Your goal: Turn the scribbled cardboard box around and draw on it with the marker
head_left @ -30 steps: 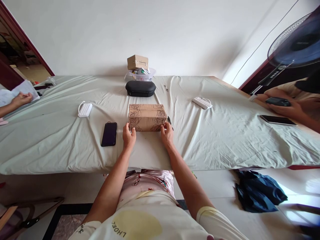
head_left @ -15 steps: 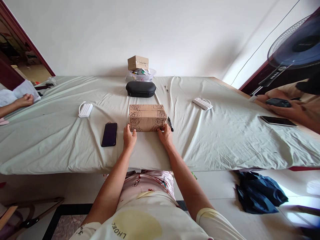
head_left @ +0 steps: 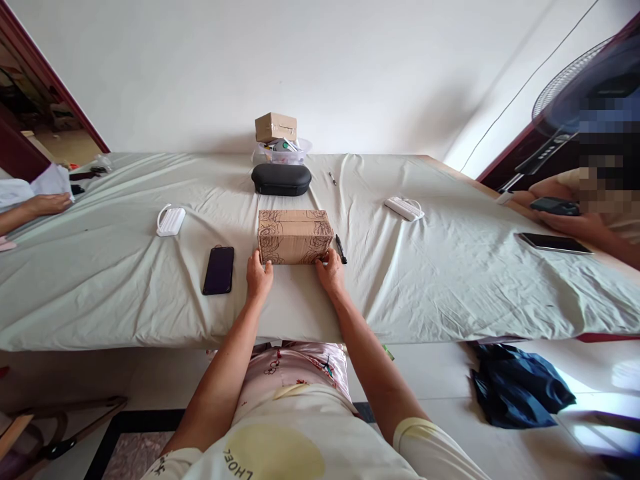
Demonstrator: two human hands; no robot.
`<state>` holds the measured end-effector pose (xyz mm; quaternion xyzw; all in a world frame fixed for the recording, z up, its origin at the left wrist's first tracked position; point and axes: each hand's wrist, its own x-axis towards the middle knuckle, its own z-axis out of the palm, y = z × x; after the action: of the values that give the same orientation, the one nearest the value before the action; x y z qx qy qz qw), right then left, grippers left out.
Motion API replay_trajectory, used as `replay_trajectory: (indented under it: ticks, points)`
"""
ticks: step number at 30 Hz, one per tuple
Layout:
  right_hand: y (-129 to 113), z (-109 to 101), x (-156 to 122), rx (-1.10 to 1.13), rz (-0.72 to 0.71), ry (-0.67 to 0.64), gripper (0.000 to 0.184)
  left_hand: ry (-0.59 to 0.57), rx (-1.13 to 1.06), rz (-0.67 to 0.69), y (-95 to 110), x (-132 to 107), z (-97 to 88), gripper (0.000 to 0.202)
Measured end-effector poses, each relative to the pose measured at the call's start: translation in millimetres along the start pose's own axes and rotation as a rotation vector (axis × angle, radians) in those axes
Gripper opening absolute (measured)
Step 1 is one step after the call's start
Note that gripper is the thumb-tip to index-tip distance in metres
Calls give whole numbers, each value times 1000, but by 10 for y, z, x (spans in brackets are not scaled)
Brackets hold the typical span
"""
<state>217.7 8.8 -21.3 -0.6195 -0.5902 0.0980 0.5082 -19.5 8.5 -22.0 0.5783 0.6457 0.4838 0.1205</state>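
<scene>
A brown cardboard box (head_left: 295, 239) with dark scribbled swirls near both ends rests on the cloth-covered table in front of me. My left hand (head_left: 259, 275) grips its lower left corner, thumb on the near face. At the lower right corner, my right hand (head_left: 331, 272) holds the box in the same way. Part of the fingers of each hand is hidden by the box's sides. A black marker pen (head_left: 341, 249) lies just right of the box, close to my right hand. To the left of my left hand lies a dark smartphone (head_left: 219, 270).
Behind the box sit a black zip case (head_left: 281, 179) and a plastic basin (head_left: 285, 155) carrying a small carton (head_left: 276, 127). White power banks (head_left: 171, 221) lie on both sides. A person's hand (head_left: 50, 203) is at far left; another person with a phone sits right, near a fan.
My hands and the box stay in place. The hand at far left has shifted slightly over the paper, and the view has tilted very slightly.
</scene>
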Motion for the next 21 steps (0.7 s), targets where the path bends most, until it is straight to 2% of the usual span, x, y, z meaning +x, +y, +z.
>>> replay_trajectory:
  ticks: [13, 21]
  points:
    - [29, 3, 8, 33, 3, -15, 43, -3, -17, -7, -10, -2, 13, 49]
    - [52, 6, 23, 26, 14, 18, 46, 13, -55, -43, 28, 23, -40, 34]
